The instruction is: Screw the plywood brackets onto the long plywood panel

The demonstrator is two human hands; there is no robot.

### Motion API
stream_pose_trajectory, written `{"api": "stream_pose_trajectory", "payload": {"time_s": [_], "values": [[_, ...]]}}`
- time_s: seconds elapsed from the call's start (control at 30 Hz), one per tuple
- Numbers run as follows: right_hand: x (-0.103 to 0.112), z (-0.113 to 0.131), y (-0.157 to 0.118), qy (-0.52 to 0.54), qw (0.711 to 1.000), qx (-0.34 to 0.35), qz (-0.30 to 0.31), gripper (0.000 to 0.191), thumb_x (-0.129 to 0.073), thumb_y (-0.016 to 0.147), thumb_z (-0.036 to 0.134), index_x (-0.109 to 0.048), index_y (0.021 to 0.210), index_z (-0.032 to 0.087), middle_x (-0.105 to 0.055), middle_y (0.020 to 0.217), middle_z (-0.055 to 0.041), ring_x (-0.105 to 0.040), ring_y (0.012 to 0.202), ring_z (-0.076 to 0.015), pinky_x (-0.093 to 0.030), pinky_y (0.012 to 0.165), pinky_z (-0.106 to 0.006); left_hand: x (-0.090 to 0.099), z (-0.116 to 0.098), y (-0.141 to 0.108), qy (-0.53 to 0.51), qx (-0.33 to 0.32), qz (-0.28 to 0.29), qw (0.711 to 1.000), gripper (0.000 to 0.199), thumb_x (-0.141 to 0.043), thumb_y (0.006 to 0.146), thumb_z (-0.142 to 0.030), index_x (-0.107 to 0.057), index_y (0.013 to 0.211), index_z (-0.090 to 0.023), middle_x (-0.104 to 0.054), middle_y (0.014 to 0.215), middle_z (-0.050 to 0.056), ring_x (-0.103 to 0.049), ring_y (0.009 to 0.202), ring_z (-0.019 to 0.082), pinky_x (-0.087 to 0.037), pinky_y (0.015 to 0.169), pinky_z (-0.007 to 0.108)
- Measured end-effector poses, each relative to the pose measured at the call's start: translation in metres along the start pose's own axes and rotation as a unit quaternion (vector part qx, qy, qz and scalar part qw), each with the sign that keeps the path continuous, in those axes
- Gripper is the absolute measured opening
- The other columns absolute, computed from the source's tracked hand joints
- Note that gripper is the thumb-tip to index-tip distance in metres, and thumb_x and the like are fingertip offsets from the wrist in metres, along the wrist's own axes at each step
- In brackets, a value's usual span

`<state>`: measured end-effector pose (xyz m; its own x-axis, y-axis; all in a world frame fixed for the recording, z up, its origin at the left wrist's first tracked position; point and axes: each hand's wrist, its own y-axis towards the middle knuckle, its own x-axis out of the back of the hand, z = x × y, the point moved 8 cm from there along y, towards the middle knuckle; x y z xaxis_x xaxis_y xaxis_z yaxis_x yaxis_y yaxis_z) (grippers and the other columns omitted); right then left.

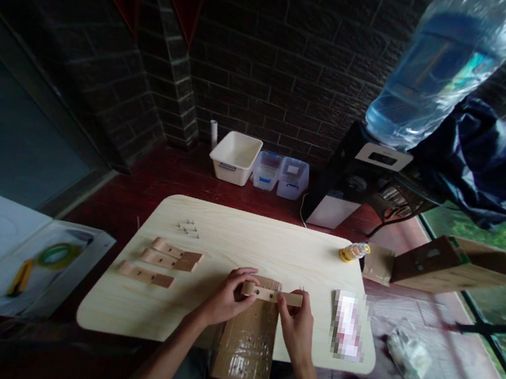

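Note:
Between my two hands is a tan leather-like strap (266,294) with a folded loop at its left end and dark holes along it. My left hand (234,294) pinches the looped end, while my right hand (296,318) grips the strap nearer its flat end. Beneath it lies a taped piece of cardboard (249,339) with many small marks, reaching over the table's near edge. Several similar straps (154,276) rest on the left of the table. Small metal pins or screws (188,228) lie farther back, too small to identify surely.
The pale wooden table (245,234) has rounded corners. A small bottle (353,252) stands at its back right, and a blurred-out flat item (349,326) lies on the right. Bins (231,172), a water dispenser (346,186), a cardboard box (444,269) and an open case (96,247) surround it.

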<state>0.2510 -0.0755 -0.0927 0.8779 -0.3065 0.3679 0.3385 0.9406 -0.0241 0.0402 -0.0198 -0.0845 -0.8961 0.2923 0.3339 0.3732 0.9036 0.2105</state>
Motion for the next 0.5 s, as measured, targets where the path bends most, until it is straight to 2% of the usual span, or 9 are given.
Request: {"api": "stream_pose_trajectory", "payload": {"time_s": [0.27, 0.5], "values": [[0.0066, 0.0073, -0.0062, -0.013, 0.998, 0.021, -0.053, 0.042, -0.064, 0.079, 0.061, -0.055, 0.093, 0.023, -0.062, 0.061, 0.0023, -0.056, 0.052, -0.0169, -0.040, 0.047, -0.026, -0.0053, -0.0027, 0.0004, -0.027, 0.012, -0.021, 0.999, 0.013, -0.069, 0.084, -0.023, -0.069, 0.097, -0.024, -0.060, 0.133, 0.008, -0.054, 0.128, 0.024, -0.040, 0.113, 0.046], [0.0073, 0.0091, -0.0103, -0.025, 0.999, 0.008, -0.047, 0.039, -0.062, 0.080, 0.059, -0.052, 0.093, 0.023, -0.062, 0.061, 0.0036, -0.057, 0.052, -0.0170, -0.040, 0.048, -0.026, -0.0082, 0.0008, -0.0012, -0.035, 0.038, -0.025, 0.998, 0.014, -0.069, 0.085, -0.033, -0.071, 0.093, -0.022, -0.061, 0.131, 0.009, -0.054, 0.127, 0.024, -0.039, 0.114, 0.046]]}}
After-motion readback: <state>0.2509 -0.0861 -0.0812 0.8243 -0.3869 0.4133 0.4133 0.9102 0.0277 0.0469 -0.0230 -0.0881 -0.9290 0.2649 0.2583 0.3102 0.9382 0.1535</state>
